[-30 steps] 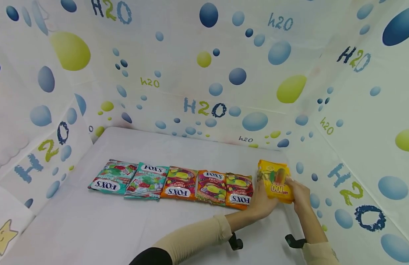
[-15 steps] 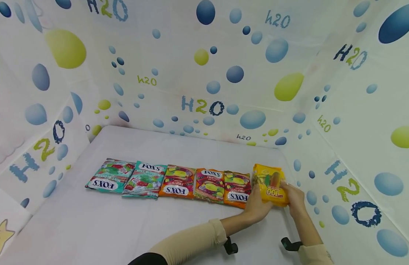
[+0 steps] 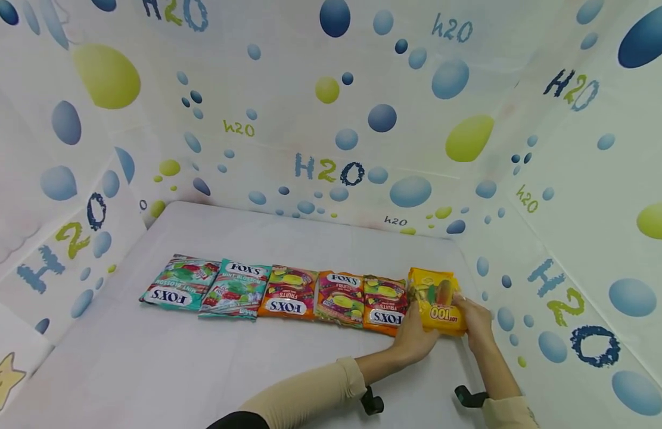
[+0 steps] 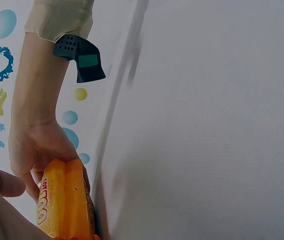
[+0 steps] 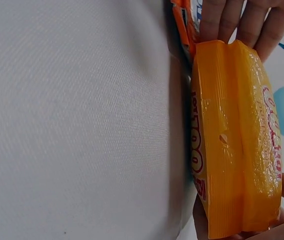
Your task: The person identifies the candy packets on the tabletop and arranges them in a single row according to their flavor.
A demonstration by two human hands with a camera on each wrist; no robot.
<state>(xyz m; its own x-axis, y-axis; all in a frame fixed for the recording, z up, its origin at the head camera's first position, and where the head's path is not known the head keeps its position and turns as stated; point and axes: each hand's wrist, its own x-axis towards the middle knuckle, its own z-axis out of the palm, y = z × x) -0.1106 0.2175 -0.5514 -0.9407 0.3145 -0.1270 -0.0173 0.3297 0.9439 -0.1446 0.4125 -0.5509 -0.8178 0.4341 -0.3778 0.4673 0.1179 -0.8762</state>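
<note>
A yellow Lot 100 candy bag (image 3: 437, 301) is at the right end of a row of candy bags in the head view. My right hand (image 3: 476, 322) grips its right side, thumb on top and fingers underneath, as the right wrist view shows. My left hand (image 3: 416, 336) touches the bag's left side; its fingers (image 5: 247, 20) look straight in the right wrist view, their tips partly hidden behind the bag. Beside the left hand lies an orange-and-red Fox's fruits bag (image 3: 385, 301). The left wrist view shows the bag's near end (image 4: 67, 200) between both hands.
Two more Fox's fruits bags, a purple-orange one (image 3: 340, 298) and an orange-red one (image 3: 289, 292), continue the row leftward. Two teal Fox's mint bags (image 3: 236, 289) end it. The white table (image 3: 202, 369) is bounded by walls printed with bubbles (image 3: 411, 192).
Both hands have brought the yellow bag slightly left and nearer, closer to the row's end. Over the last half second, hands and bag have barely moved.
</note>
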